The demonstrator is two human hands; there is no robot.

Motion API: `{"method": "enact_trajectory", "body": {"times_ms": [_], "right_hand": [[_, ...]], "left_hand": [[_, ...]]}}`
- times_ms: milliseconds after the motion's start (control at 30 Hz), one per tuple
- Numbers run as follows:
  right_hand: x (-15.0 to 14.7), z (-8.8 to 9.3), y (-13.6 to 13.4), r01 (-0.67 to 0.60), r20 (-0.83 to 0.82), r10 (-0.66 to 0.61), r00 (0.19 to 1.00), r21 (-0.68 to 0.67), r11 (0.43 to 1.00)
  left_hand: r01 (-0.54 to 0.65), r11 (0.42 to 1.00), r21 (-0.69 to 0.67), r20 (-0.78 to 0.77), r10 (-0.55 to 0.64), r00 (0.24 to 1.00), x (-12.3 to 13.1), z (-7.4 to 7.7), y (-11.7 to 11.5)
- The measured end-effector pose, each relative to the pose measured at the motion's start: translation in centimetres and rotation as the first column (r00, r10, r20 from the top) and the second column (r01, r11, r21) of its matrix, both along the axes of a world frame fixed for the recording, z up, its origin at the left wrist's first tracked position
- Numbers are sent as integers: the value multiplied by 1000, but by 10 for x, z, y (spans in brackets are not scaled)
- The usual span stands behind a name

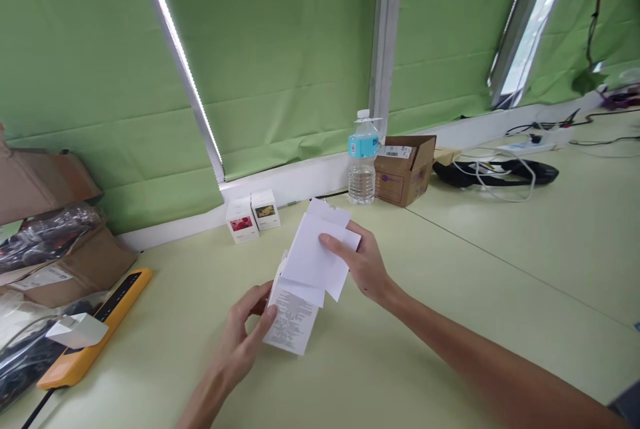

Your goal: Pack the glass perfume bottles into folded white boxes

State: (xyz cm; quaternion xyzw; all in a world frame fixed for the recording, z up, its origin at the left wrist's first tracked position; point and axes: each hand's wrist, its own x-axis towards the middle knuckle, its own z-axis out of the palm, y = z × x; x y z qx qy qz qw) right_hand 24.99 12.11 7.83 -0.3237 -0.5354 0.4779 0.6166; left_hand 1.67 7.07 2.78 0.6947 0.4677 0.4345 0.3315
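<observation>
A white carton (291, 319) with small black print on one face is held over the pale green table (400, 322). Its white flaps (314, 259) stand open and fan upward. My left hand (240, 339) grips the printed lower end, with the fingers wrapped around its side. My right hand (363, 262) pinches the flaps from the right, thumb lying across the top flap. The inside of the carton is hidden by the flaps.
Two small white boxes (253, 216) with coloured pictures stand at the wall behind the hands. Farther right are a water bottle (363, 159) and an open cardboard box (404, 169). Cardboard, plastic wrap and an orange-yellow device (95, 326) lie at left; black and white cables (495, 172) lie at right.
</observation>
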Motion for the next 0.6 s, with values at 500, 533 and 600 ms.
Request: {"method": "enact_trajectory", "body": {"times_ms": [500,533,600], "right_hand": [[8,-12,18,-5,92,9,996,-51,999],[8,-12,18,2,100,4,995,-59,998],[8,-12,18,12,119,-4,993,-67,998]], "left_hand": [[-105,988,-111,89,116,989,-3,2,-2],[-95,990,-107,95,105,990,-3,1,-2],[-82,992,-97,94,91,991,-3,0,-3]]}}
